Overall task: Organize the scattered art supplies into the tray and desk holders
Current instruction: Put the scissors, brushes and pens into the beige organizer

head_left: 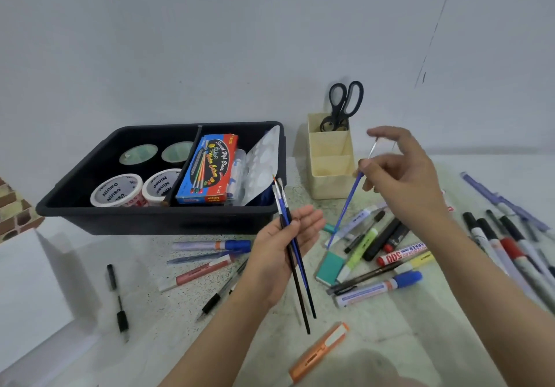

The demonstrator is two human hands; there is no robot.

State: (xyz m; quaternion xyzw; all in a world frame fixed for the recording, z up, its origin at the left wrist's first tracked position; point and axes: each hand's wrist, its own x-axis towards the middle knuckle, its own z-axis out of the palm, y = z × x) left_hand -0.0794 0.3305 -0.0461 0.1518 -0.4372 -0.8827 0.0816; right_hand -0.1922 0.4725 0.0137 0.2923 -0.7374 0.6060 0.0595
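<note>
A thin blue brush point(348, 203) hangs slanted at centre right of the frame, bristles up. The right hand point(402, 173) pinches its upper end between thumb and a curled finger, with the forefinger lifted free above. The brush's lower tip points down over the scattered pens, in front of the cream desk holder point(330, 176). Just left of it, the left hand point(282, 245) grips a bundle of brushes point(295, 266), the thumb pinning the handles across the palm while the other fingers stay nearly straight; the bristles stand up in front of the right end of the black tray point(150, 218). The tray, at middle left, holds two tape rolls point(117, 190), a watercolour box point(207, 170) and a white palette point(264, 161) leaning on its right wall. Black scissors point(345, 101) stand handles-up in the holder's rear compartment. On the table point(150, 341) lie a red marker point(402, 253), a teal eraser point(330, 268), an orange highlighter point(319, 350) near the bottom edge, a black pen point(118, 299) at lower left, and a row of markers point(510, 251) at the right edge.
</note>
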